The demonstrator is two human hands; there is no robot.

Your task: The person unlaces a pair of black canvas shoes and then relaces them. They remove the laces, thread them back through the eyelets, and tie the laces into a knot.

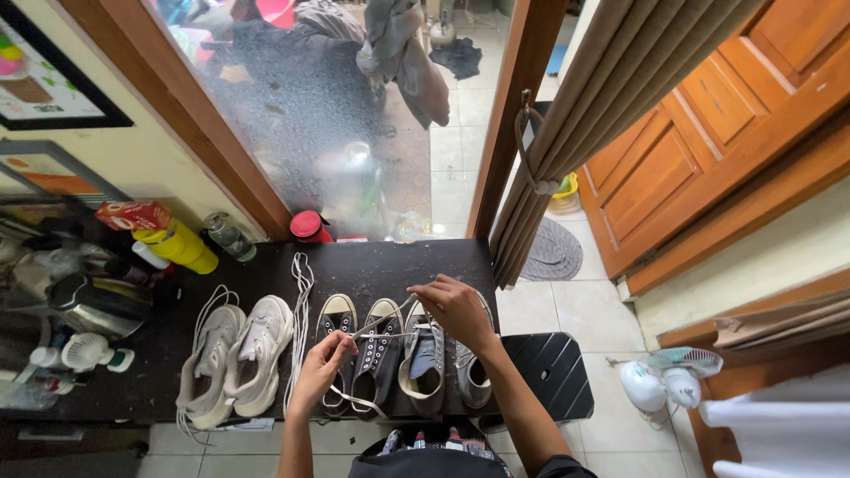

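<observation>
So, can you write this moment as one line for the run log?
left hand: pinches white lace | right hand: pulls lace end | black sneaker on black table

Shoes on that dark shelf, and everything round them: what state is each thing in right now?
Black sneakers: side by side, a white lace being threaded.
Lace: stretched between both hands.
Left hand: pinching the lace.
Right hand: gripping the lace's other end.
White sneakers: side by side, laces loose.
Grey sneakers: untouched beside the black pair.
Curtain: tied back.
Small fan: lying on the floor.
</observation>
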